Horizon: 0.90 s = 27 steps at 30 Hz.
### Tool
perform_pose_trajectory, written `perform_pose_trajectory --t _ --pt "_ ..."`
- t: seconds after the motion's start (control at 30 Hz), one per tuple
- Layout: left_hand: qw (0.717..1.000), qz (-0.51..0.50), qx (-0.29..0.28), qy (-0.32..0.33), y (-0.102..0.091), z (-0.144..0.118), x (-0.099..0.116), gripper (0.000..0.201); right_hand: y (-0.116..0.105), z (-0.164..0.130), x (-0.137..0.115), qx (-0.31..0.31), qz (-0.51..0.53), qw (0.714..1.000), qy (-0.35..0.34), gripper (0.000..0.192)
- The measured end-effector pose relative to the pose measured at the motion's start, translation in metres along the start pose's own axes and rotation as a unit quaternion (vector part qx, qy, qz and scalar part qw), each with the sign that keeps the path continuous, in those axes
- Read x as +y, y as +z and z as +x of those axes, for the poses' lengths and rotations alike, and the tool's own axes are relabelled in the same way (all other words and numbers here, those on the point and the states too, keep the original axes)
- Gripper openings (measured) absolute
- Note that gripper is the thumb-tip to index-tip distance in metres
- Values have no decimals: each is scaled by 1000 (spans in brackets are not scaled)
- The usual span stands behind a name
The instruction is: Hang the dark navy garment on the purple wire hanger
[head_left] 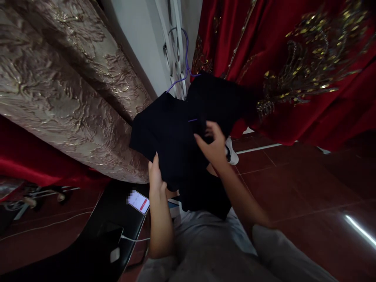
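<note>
A black short-sleeved garment (170, 129), shirt-like, hangs in front of me on a purple wire hanger (186, 70). My left hand (155, 172) grips its lower left edge, with the thumb on top of the cloth. Over the garment's right part is my right hand (213, 143), its thumb and fingers curled around a small dark object (198, 123) with a thin purple line on it. Against the black cloth, I cannot make out what that object is. More dark fabric falls across my lap.
The hanger hooks onto a white metal frame (176, 43). A beige embossed gown (73, 90) hangs left, a red gown with gold sequins (282, 78) right. A black bench (73, 256) at lower left bears a lit phone (139, 201), a cabled dark device (113, 233) and a small white case (114, 255).
</note>
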State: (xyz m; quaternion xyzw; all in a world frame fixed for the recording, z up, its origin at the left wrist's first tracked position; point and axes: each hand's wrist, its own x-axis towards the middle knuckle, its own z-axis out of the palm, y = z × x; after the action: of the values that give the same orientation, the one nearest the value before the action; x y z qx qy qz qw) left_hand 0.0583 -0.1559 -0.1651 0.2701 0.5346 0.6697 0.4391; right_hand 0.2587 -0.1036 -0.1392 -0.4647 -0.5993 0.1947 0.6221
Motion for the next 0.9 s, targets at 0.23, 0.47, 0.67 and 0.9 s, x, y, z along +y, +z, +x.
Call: perform_pose_trajectory --t 0.23,0.47,0.67,0.9 --pt "998 4 -54 14 -4 -6 1 61 44 -60 29 -139 163 945 247 18" --pt "956 93 70 270 -21 8 -3 59 15 -59 32 -174 151 936 267 43" --pt "955 163 -106 225 13 -13 -33 24 19 -64 13 -193 183 936 232 38" --pt "955 143 -172 194 43 -23 -46 18 9 -43 -8 -207 243 915 247 38"
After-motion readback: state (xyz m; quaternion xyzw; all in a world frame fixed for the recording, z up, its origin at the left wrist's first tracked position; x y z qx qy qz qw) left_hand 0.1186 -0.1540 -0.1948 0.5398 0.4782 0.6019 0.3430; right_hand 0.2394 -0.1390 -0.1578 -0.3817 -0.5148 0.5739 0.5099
